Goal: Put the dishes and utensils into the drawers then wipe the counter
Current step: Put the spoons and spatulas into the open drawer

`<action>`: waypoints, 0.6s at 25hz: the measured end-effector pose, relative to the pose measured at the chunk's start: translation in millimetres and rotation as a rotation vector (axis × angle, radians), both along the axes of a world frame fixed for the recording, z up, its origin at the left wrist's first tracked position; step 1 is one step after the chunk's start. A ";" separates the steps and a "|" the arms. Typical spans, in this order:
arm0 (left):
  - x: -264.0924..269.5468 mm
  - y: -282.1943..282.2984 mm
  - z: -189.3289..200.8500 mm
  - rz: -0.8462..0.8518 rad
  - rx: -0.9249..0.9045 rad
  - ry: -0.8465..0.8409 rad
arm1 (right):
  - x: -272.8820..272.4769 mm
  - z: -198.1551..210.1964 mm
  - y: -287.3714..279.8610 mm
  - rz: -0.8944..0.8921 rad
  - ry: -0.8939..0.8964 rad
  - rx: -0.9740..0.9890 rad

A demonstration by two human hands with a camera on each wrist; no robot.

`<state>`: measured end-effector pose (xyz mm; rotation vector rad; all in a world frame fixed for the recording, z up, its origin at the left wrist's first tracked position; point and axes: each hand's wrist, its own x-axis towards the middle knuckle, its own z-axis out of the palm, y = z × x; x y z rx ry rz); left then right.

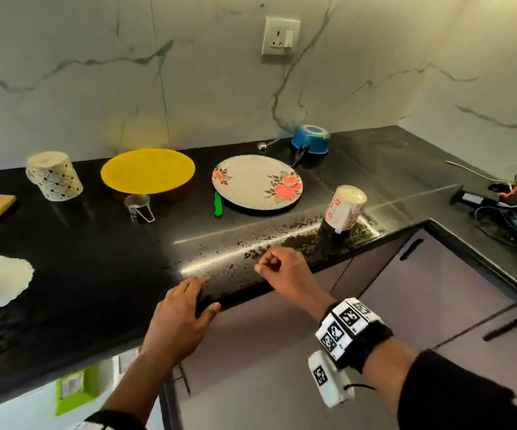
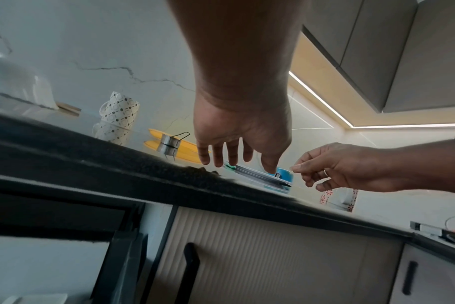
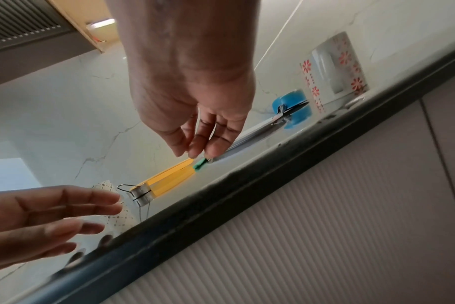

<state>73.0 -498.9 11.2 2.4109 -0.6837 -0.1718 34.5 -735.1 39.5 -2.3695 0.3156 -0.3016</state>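
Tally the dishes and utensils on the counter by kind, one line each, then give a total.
Plates: 2, yellow plate and floral plate
Mugs: 2, patterned mug and red-flowered mug, both upside down
Pots: 1, blue pot
Steel cups: 1, small steel cup
Green-handled utensils: 1, green handle
Total: 7

No legible text, brand or number anywhere. Black-and-white square fiducial markers on wrist band [image 1: 349, 327]; not readable as characters. Label on green package [image 1: 72, 387] too blurred to read.
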 end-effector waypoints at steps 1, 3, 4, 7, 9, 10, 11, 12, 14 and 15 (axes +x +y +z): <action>4.3 -1.5 0.2 -0.003 0.011 0.002 | 9.7 -2.5 -2.7 -0.004 -0.011 0.012; 11.2 -5.5 2.2 0.001 0.037 0.007 | 25.3 -10.8 -5.4 -0.003 -0.023 0.037; 14.0 -9.0 3.3 0.005 0.047 0.007 | 33.4 -14.0 -8.4 0.004 -0.019 0.055; 19.3 -22.6 11.9 0.021 0.083 0.018 | 54.3 -16.3 -22.3 0.057 0.031 0.093; 29.2 -34.2 20.9 0.059 0.110 0.059 | 71.0 -13.7 -39.4 0.062 0.002 0.112; 33.5 -41.8 25.0 0.073 0.131 0.077 | 79.1 -14.2 -50.7 0.042 -0.027 0.140; 38.6 -55.7 29.2 0.089 0.153 0.084 | 87.8 -13.1 -65.8 0.020 -0.047 0.168; 43.8 -72.6 32.5 0.106 0.168 0.088 | 96.9 -12.8 -82.0 0.012 -0.053 0.195; 55.0 -109.2 44.1 0.138 0.177 0.107 | 113.7 -5.5 -109.3 0.025 -0.018 0.264; 60.8 -125.9 50.9 0.151 0.186 0.120 | 118.5 2.0 -119.4 0.033 -0.013 0.309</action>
